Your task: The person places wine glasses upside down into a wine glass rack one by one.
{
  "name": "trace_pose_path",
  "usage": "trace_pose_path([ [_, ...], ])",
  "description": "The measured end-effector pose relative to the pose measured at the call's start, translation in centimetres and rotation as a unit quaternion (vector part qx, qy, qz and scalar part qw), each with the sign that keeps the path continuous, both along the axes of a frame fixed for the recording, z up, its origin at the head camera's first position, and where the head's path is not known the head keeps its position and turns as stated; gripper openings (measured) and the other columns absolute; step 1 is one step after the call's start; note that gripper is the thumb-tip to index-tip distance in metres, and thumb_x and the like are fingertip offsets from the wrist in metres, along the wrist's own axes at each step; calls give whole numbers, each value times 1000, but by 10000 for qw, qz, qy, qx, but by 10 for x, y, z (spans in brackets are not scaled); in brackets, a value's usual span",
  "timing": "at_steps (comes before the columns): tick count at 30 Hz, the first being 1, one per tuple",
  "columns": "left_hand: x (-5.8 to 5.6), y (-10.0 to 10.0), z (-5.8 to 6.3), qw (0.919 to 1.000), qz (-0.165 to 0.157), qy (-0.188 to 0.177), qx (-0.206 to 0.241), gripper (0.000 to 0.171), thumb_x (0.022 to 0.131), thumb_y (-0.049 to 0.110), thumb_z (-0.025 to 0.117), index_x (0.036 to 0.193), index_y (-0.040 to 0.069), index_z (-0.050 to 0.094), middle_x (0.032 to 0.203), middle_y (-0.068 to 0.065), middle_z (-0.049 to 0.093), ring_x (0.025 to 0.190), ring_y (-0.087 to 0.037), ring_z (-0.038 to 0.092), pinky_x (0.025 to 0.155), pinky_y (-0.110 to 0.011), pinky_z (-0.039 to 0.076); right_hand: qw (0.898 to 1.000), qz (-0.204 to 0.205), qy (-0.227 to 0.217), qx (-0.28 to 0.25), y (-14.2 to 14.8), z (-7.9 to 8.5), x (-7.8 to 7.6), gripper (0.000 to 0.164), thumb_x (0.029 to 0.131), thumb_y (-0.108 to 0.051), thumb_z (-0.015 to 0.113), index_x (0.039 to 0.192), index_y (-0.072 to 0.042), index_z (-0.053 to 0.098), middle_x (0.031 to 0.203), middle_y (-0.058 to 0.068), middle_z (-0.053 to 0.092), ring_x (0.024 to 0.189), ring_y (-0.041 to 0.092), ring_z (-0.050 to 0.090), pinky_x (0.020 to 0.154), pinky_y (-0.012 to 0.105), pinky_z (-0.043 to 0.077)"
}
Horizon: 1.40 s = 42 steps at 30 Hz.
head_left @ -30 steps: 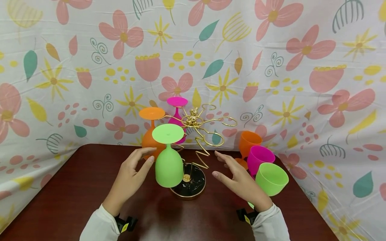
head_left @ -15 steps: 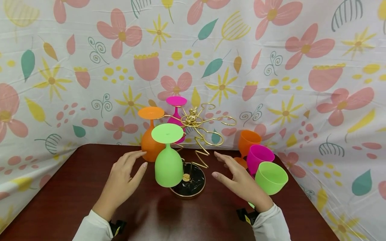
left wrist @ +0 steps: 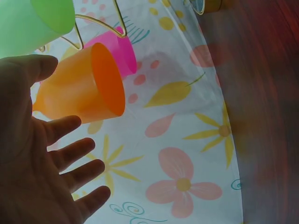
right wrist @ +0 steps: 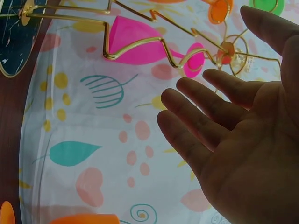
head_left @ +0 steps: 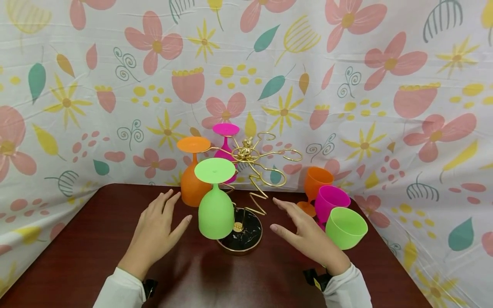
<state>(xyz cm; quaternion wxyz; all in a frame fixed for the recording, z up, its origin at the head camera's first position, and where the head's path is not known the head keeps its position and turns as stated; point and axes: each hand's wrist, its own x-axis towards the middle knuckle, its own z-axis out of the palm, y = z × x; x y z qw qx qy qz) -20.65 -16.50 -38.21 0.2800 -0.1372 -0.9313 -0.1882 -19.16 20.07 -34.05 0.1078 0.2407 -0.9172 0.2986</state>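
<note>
A gold wire goblet rack (head_left: pixel 246 156) stands on a round black marbled base (head_left: pixel 240 235). From its left-hand loops hang three upside-down goblets: light green (head_left: pixel 216 214) in front, orange (head_left: pixel 192 184) behind it and magenta (head_left: pixel 225 156) at the back. My left hand (head_left: pixel 154 233) is held just left of the green goblet, fingers spread and nothing in it. In the left wrist view, the orange goblet (left wrist: pixel 86 84) shows beyond the thumb and fingers. My right hand (head_left: pixel 306 237) hovers right of the base with extended fingers, holding nothing. The loops on that side carry no goblets.
Along the right side of the dark wooden table (head_left: pixel 77 256) stand an orange goblet (head_left: pixel 319 182), a magenta goblet (head_left: pixel 331 203) and a green goblet (head_left: pixel 346 229), mouths up, partly behind my right hand. A floral cloth (head_left: pixel 246 64) hangs behind the table.
My left hand has drawn back leftward from beside the green goblet and its fingers have straightened. The right hand stays nearly still, and the goblets and rack have not moved.
</note>
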Motion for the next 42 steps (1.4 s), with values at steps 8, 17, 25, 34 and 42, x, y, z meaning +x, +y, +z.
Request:
trace_pose_path([
  [8,-1,0,-3,9989,19,-444,-119,79,87,62,46,146,12,29,150,-15,28,137,-39,25,103,-62,28,9990,-32,143,430,4,-1,7,65,87,-55,54,143,-38,27,142,-11,39,132,12,39,105,44,38],
  [17,0,0,-6,9976,-43,-680,-114,82,87,66,43,148,14,25,151,-16,26,138,-40,24,104,-62,27,9886,-154,1155,949,17,-9,29,62,86,-44,63,141,-32,37,137,-10,46,127,11,44,103,37,39],
  [25,0,0,-5,9979,-68,-636,-119,81,87,64,45,148,14,25,151,-16,26,138,-40,24,104,-62,27,9426,-830,3017,1165,47,5,35,45,81,-37,68,121,-17,62,125,2,60,118,22,53,102,37,35],
  [34,0,-1,-3,9979,-56,-633,-114,79,87,57,53,147,13,26,150,-17,27,137,-40,24,104,-63,27,9185,-2193,2895,1561,85,14,35,58,73,-45,72,117,-8,61,123,22,57,111,41,51,83,61,40],
  [42,1,-1,-3,9976,-67,-671,-145,79,87,56,53,147,13,25,150,-18,26,137,-40,25,103,-63,27,9362,-2584,1389,1934,97,12,34,65,83,-61,57,127,-14,54,134,28,45,109,53,46,79,68,36],
])
